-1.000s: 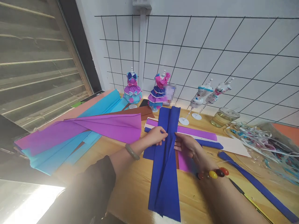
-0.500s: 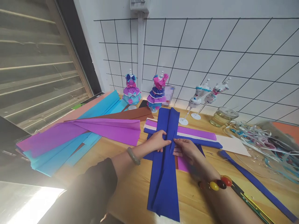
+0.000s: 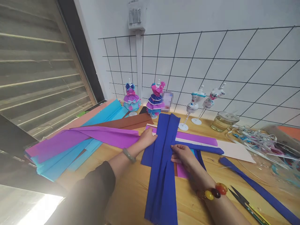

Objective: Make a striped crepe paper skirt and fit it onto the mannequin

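A long, dark blue strip of crepe paper (image 3: 161,175) runs lengthwise in front of me, with creases along its middle. My left hand (image 3: 148,137) is at its left edge, thumb and fingers pinched together on that edge. On the opposite side, my right hand (image 3: 183,153) grips the strip's right edge between thumb and fingers. Beneath it, crossing sideways, lie a rolled blue strip (image 3: 199,147), a purple strip (image 3: 197,138) and a white sheet (image 3: 236,148). More blue and purple paper shows partly under the hands.
Purple crepe paper (image 3: 112,134), light blue and brown sheets lie at left. Dressed mini mannequins (image 3: 131,98) and two undressed ones (image 3: 192,107) stand behind. At right are a glass jar (image 3: 224,121), tangled ribbons (image 3: 250,137), scissors (image 3: 246,203) and a narrow blue strip (image 3: 257,187).
My left hand has moved from the middle of the blue strip to its left edge. The strip lies wider and flatter. My right hand stays at the right edge; the view has tilted up slightly.
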Tool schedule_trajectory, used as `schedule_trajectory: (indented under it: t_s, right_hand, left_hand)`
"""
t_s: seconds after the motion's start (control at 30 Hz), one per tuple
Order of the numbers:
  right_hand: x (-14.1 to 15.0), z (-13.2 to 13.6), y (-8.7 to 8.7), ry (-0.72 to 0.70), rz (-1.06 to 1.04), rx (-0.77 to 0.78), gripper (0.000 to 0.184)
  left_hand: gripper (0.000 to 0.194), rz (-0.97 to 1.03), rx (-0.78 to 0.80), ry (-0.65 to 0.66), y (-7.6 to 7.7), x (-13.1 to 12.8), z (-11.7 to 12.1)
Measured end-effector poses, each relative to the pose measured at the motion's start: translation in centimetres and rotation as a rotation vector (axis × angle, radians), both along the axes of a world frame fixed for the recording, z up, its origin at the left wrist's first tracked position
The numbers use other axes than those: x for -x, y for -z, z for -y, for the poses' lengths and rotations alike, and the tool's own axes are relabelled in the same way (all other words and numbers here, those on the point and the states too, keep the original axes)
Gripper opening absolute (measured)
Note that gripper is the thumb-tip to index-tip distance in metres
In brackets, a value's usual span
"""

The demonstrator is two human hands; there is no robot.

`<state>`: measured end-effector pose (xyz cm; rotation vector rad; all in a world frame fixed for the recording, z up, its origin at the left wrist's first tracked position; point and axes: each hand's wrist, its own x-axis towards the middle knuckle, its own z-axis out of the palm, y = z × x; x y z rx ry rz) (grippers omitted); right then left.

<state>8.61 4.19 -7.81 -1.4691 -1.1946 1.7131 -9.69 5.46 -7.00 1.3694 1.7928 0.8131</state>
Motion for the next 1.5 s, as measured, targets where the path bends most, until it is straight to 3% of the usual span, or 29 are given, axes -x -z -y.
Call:
schedule_trajectory:
  t_s: [0.1,0.2,0.37,0.53,0.67,0.87,1.07,1.17,1.23,1.3,1.37,1.43,1.5]
  right_hand:
    - [0.1,0.0,0.0,-0.004,0.022,-0.008,0.020]
    - [0.1,0.2,-0.2,-0.020,0.034,-0.023,0.016]
    - [-1.1,0.3,-1.8,-0.052,0.086,-0.094,0.022]
    - [-4.7,1.2,-4.2,-0.112,0.178,-0.143,0.028]
    - [-7.6,3.3,-4.9,-0.199,0.253,-0.148,0.033]
    - [-8.6,6.0,-4.2,-0.455,0.296,-0.362,0.037]
    - [-7.3,5.4,-4.1,-0.615,0.256,-0.453,0.034]
    - [-7.1,4.8,-3.7,-0.664,0.290,-0.531,0.032]
    - [-7.3,4.9,-3.2,-0.678,0.350,-0.574,0.033]
    - [-7.5,5.4,-2.8,-0.693,0.431,-0.585,0.038]
    - [-7.6,6.3,-2.6,-0.696,0.515,-0.587,0.044]
    - [-7.6,7.3,-2.6,-0.693,0.597,-0.622,0.047]
    - [-7.4,8.5,-2.6,-0.680,0.674,-0.678,0.046]
  left_hand:
    - [0.015,0.155,0.120,0.047,0.5,-0.1,-0.8]
    - [0.012,0.331,0.158,0.089,0.4,-0.7,-1.0]
    - [0.006,0.644,0.152,0.123,-1.6,-2.5,0.0]
    - [0.003,0.896,0.222,0.184,-3.7,-4.8,3.2]
    - [0.007,0.980,0.323,0.244,-3.9,-7.0,7.6]
    - [0.007,1.009,0.223,0.046,-3.0,-8.1,13.3]
    - [0.019,1.086,0.071,-0.221,-1.0,-7.2,14.9]
    - [0.019,1.146,0.193,-0.164,-0.5,-6.7,15.7]
    - [0.020,1.103,0.413,0.073,-1.1,-5.9,16.5]
    - [0.025,0.943,0.700,0.467,-2.3,-4.8,17.0]
    - [0.024,0.682,0.791,0.718,-3.7,-3.4,16.8]
    - [0.023,0.368,0.579,0.724,-4.7,-1.9,15.7]
    - [0.023,-0.020,0.134,0.676,-4.8,-0.4,13.9]
